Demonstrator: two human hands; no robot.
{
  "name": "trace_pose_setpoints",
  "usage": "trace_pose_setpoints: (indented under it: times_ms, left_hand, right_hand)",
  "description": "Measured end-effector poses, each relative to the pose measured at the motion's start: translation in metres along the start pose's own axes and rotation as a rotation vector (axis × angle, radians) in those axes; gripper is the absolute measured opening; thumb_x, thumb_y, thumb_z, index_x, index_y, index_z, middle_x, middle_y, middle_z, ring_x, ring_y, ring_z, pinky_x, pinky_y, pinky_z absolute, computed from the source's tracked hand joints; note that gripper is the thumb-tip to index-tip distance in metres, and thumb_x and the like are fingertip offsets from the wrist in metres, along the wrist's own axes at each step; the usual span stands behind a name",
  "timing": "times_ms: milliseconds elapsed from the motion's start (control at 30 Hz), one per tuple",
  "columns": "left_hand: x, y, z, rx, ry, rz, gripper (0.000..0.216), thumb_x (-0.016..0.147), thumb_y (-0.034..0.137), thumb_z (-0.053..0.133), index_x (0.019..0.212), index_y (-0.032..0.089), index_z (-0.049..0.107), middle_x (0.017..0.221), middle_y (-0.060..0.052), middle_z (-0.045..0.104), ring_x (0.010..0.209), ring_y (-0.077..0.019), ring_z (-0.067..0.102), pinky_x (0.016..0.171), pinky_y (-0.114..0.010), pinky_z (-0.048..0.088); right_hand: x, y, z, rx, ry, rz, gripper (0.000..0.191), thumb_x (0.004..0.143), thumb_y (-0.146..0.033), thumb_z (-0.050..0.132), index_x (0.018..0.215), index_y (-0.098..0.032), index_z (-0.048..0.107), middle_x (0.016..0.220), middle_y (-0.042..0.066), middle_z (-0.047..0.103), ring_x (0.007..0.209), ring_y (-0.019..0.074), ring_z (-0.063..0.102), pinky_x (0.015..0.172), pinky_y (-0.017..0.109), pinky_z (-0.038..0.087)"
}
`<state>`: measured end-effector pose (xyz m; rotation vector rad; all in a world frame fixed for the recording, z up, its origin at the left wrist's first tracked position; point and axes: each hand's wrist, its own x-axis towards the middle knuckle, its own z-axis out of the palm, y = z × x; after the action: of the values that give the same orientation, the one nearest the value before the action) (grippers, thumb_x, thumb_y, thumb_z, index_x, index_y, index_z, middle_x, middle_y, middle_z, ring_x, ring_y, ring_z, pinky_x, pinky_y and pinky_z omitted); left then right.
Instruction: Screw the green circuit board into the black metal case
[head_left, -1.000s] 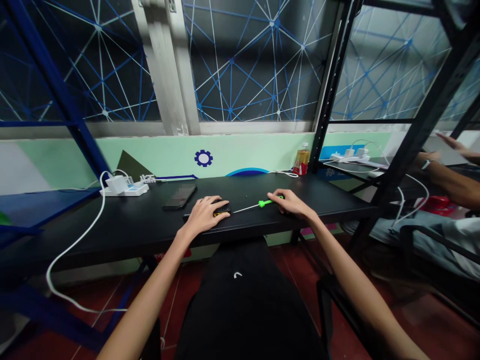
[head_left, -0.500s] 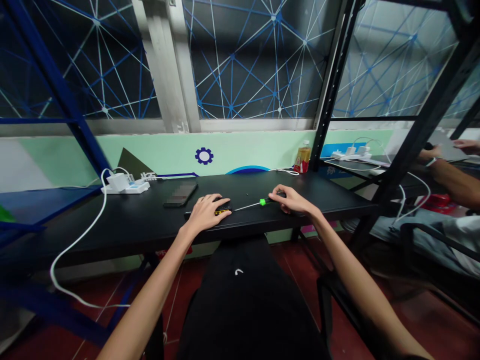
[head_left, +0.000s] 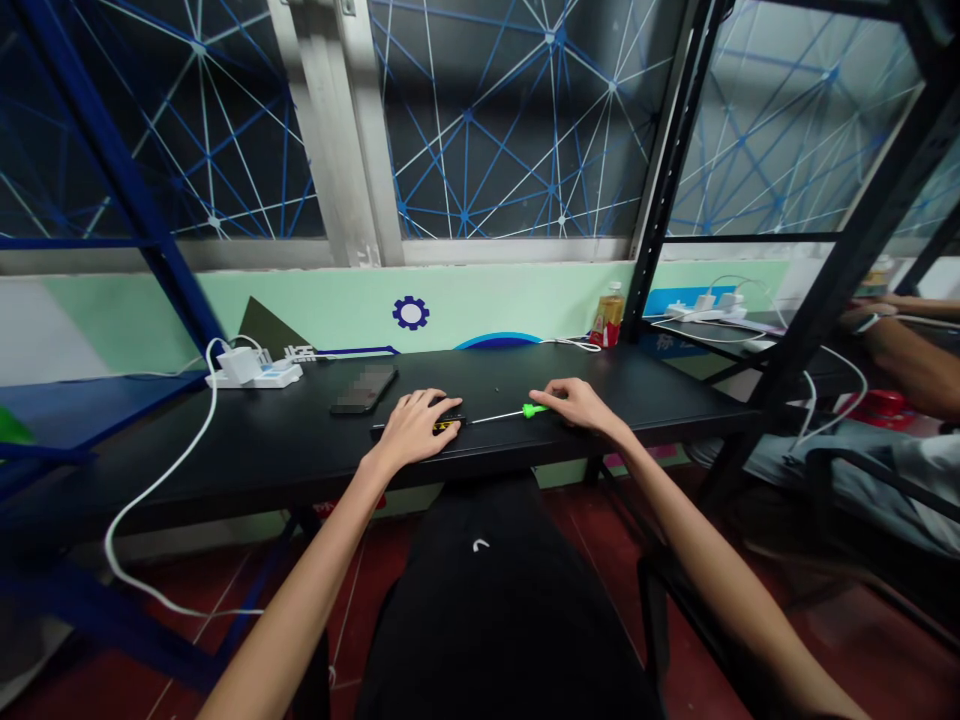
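My right hand is closed around the handle of a screwdriver with a bright green collar. Its thin metal shaft runs left, almost level, to the end of a dark object with yellow markings. Over that object lies my left hand, fingers and thumb gripping it against the desk near the front edge. Most of the object is hidden under the palm; its dark end shows left of the hand. Whether the screwdriver's tip touches it I cannot tell.
A phone lies on the black desk, left of my hands. Behind it stands a white power strip with a cable. A bottle is at the back right. A co-worker's arm shows at far right.
My right hand's fingers have shifted on the screwdriver handle, and the index finger now reaches further toward the green collar. My left hand keeps its place on the dark object.
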<state>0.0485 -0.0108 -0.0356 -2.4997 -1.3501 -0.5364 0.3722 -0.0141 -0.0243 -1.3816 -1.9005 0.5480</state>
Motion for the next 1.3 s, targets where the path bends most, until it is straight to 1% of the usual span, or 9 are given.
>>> trace_pose_setpoints:
  times_ms: [133, 233, 400, 600, 767, 967, 1067, 1200, 1300]
  left_hand:
    - [0.0, -0.001, 0.001, -0.003, 0.002, 0.0, 0.046, 0.095, 0.046, 0.046, 0.134, 0.027, 0.061, 0.134, -0.01, 0.059, 0.123, -0.0319, 0.052, 0.101, -0.049, 0.041]
    - [0.0, -0.001, 0.001, -0.004, 0.009, 0.0, 0.046, 0.095, 0.047, 0.046, 0.134, 0.028, 0.062, 0.134, -0.01, 0.059, 0.123, -0.0317, 0.052, 0.102, -0.049, 0.04]
    - [-0.001, -0.001, 0.001, 0.006, 0.016, 0.001, 0.045, 0.096, 0.048, 0.046, 0.134, 0.03, 0.061, 0.135, -0.009, 0.059, 0.124, -0.0307, 0.052, 0.102, -0.048, 0.041]
    - [-0.001, 0.0, -0.001, 0.025, -0.001, -0.002, 0.046, 0.097, 0.047, 0.044, 0.136, 0.029, 0.06, 0.136, -0.01, 0.058, 0.125, -0.0314, 0.052, 0.102, -0.048, 0.041]
    - [-0.001, 0.0, -0.001, 0.024, -0.004, 0.002, 0.047, 0.098, 0.047, 0.043, 0.137, 0.027, 0.06, 0.136, -0.011, 0.058, 0.125, -0.0322, 0.051, 0.102, -0.049, 0.04]
    - [-0.001, -0.001, -0.001, 0.028, -0.003, 0.004, 0.047, 0.098, 0.048, 0.043, 0.137, 0.027, 0.06, 0.136, -0.011, 0.058, 0.125, -0.0318, 0.051, 0.102, -0.049, 0.041]
    - [-0.001, -0.001, -0.001, 0.016, 0.001, 0.004, 0.047, 0.098, 0.049, 0.043, 0.137, 0.027, 0.06, 0.136, -0.011, 0.058, 0.125, -0.0319, 0.051, 0.102, -0.049, 0.04]
    - [-0.001, -0.001, 0.0, 0.014, 0.004, 0.002, 0.047, 0.098, 0.049, 0.043, 0.136, 0.029, 0.06, 0.136, -0.011, 0.058, 0.125, -0.0322, 0.051, 0.101, -0.05, 0.04]
    - [-0.001, -0.001, 0.0, 0.021, 0.0, 0.004, 0.047, 0.098, 0.048, 0.043, 0.137, 0.028, 0.06, 0.136, -0.011, 0.058, 0.125, -0.0323, 0.051, 0.101, -0.049, 0.041]
  right_hand:
    - [-0.005, 0.0, -0.007, 0.163, -0.164, 0.055, 0.054, 0.072, -0.056, 0.076, 0.106, -0.022, 0.05, 0.07, -0.005, 0.057, 0.042, 0.0077, 0.045, 0.038, 0.021, 0.032]
    - [-0.008, 0.001, -0.011, 0.293, -0.266, 0.017, 0.058, 0.068, -0.045, 0.081, 0.107, -0.024, 0.044, 0.072, -0.006, 0.056, 0.046, 0.0087, 0.051, 0.038, 0.02, 0.037]
    - [-0.004, 0.001, -0.008, 0.405, -0.157, -0.055, 0.05, 0.065, -0.045, 0.084, 0.091, -0.02, 0.05, 0.071, -0.002, 0.06, 0.052, 0.0114, 0.058, 0.039, 0.021, 0.043]
    - [0.001, 0.002, 0.001, 0.29, -0.016, -0.005, 0.05, 0.08, -0.066, 0.065, 0.075, -0.017, 0.06, 0.057, 0.002, 0.062, 0.039, 0.0094, 0.05, 0.032, 0.021, 0.034]
    - [-0.003, -0.001, -0.001, 0.297, -0.065, 0.094, 0.053, 0.084, -0.072, 0.054, 0.089, -0.02, 0.056, 0.053, -0.003, 0.056, 0.031, 0.0084, 0.041, 0.027, 0.021, 0.03]
    - [-0.013, -0.005, -0.016, 0.493, -0.291, 0.072, 0.051, 0.076, -0.052, 0.077, 0.105, -0.025, 0.045, 0.049, -0.013, 0.042, 0.039, 0.0098, 0.044, 0.042, 0.028, 0.053]
    - [-0.01, -0.006, -0.015, 0.514, -0.244, 0.099, 0.048, 0.074, -0.056, 0.076, 0.094, -0.023, 0.047, 0.054, -0.009, 0.05, 0.04, 0.0094, 0.047, 0.041, 0.027, 0.051]
    - [-0.003, -0.004, -0.005, 0.313, -0.082, 0.08, 0.052, 0.081, -0.068, 0.062, 0.07, -0.021, 0.044, 0.049, -0.002, 0.053, 0.038, 0.011, 0.051, 0.036, 0.023, 0.041]
    - [-0.001, -0.002, -0.001, 0.238, -0.041, 0.025, 0.052, 0.086, -0.069, 0.054, 0.07, -0.021, 0.045, 0.049, -0.003, 0.049, 0.04, 0.0112, 0.053, 0.037, 0.023, 0.043]
